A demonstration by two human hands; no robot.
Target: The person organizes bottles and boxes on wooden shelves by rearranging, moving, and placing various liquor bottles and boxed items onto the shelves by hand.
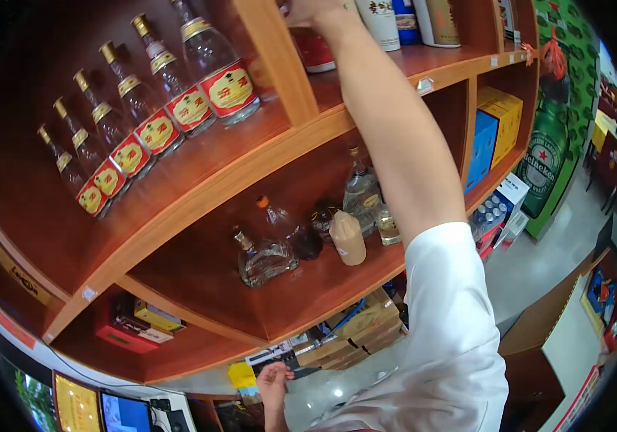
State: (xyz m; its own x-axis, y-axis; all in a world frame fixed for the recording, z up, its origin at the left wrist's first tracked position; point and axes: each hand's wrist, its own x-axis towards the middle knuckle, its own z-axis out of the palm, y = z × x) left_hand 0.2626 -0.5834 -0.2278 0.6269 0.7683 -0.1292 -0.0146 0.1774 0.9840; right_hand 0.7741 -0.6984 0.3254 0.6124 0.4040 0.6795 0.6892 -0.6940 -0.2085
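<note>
My right arm reaches up across the shelves, and my right hand (pixel 317 11) is at the upper shelf, cut by the frame's top edge. It is over a red container (pixel 315 54) beside the wooden divider; its fingers are mostly hidden, so its grip cannot be made out. My left hand (pixel 274 381) hangs low below the shelves, fingers curled in, with nothing visible in it. Left of the divider, clear bottles with red and yellow labels (pixel 229 90) stand in a row. White bottles (pixel 380 25) stand to the right of my right hand.
The middle shelf (pixel 215 309) holds glass bottles (pixel 269 263) and a wrapped tan bottle (pixel 348 237). Blue (pixel 480 151) and yellow boxes (pixel 503 122) stand further right. Cartons (pixel 366 324) lie below. A green bottle display (pixel 544 162) and an open cardboard box (pixel 550 309) are at the right.
</note>
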